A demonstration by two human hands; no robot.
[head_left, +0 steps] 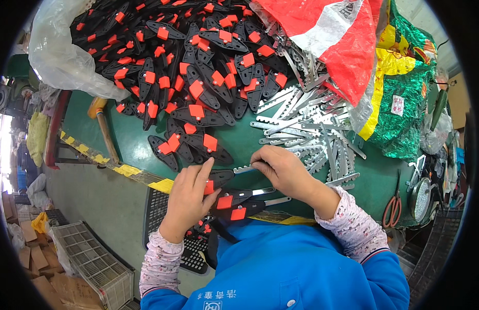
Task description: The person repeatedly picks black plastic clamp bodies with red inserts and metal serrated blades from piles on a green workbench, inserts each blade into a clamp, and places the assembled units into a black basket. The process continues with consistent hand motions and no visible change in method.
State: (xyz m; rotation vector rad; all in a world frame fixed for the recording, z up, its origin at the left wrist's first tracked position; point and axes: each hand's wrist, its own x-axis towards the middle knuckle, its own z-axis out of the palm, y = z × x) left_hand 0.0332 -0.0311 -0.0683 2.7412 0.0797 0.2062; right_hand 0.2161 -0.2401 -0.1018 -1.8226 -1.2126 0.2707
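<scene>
At the near edge of the green table, my left hand (187, 196) grips a black plastic part (222, 178) with a red tab, fingers along its left end. My right hand (285, 173) pinches a notched metal strip (243, 169) between thumb and fingers. The strip's left end meets the right end of that black part; whether it is inside cannot be seen. Closer to me lie two similar black parts, one (231, 199) above the other (244, 210), each with a metal strip sticking out to the right.
A large heap of black parts with red tabs (198, 88) spreads ahead. Loose notched metal strips (311, 129) lie to its right, beside a red-and-white sack (327, 36) and green sack (404, 113). A mallet (106, 129) rests left, scissors (393, 209) right. A black crate (190, 253) stands below.
</scene>
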